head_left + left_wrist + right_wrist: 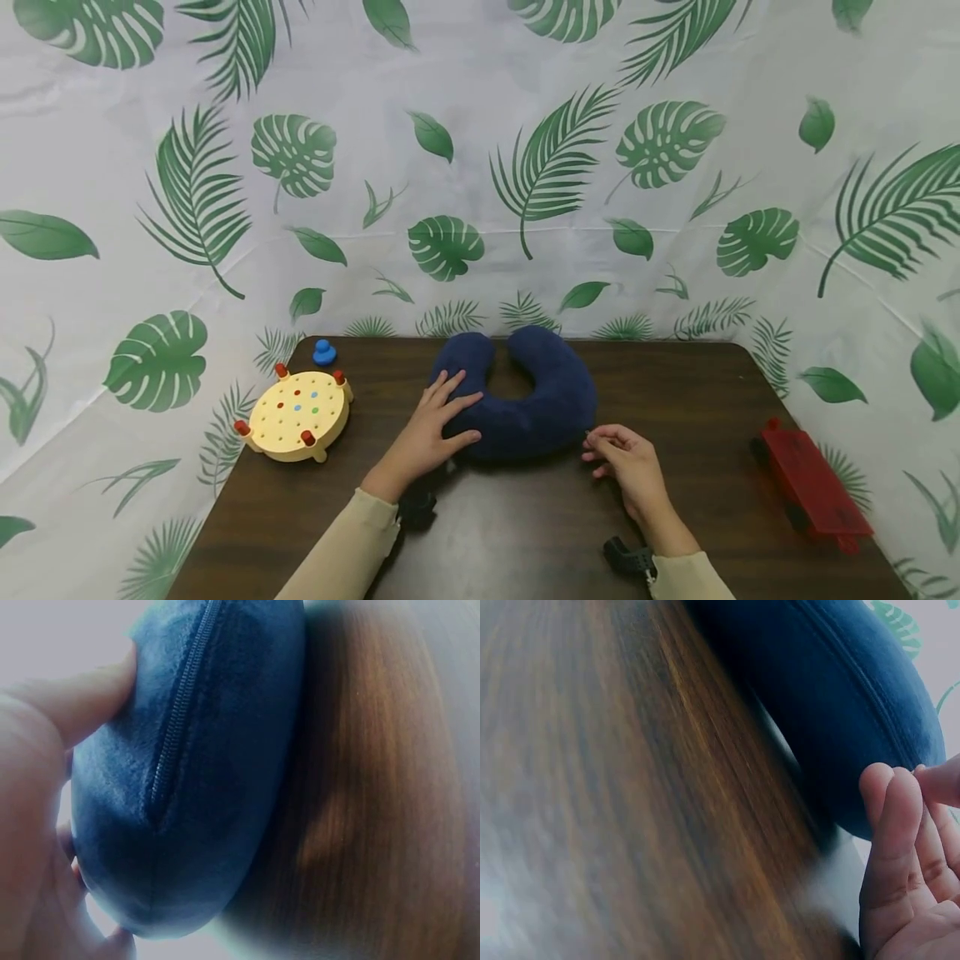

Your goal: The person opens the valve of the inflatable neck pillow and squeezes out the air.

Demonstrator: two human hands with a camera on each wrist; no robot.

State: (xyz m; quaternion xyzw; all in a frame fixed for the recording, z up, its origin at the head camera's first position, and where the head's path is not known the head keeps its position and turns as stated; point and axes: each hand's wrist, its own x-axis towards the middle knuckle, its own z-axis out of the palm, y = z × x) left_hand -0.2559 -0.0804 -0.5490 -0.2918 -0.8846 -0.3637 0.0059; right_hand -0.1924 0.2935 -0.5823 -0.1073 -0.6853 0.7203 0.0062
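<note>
A dark blue U-shaped neck pillow (525,425) lies on the dark wooden table, its opening facing the back wall. My left hand (427,429) rests on the pillow's left side with fingers spread. In the left wrist view a zipper (180,712) runs along the pillow's near side, its teeth together, with the left thumb beside it. At the pillow's right side, my right hand (628,467) pinches thumb and fingertips together at the end of the seam (862,682). The zipper pull between those fingertips is mostly hidden.
At the table's left stands a round yellow pegboard (292,421) with red-tipped legs upward, and a small blue knob-shaped piece (324,352) behind it. A red toy cart (813,483) with dark wheels lies at the right edge. A leaf-print sheet (480,167) surrounds the table.
</note>
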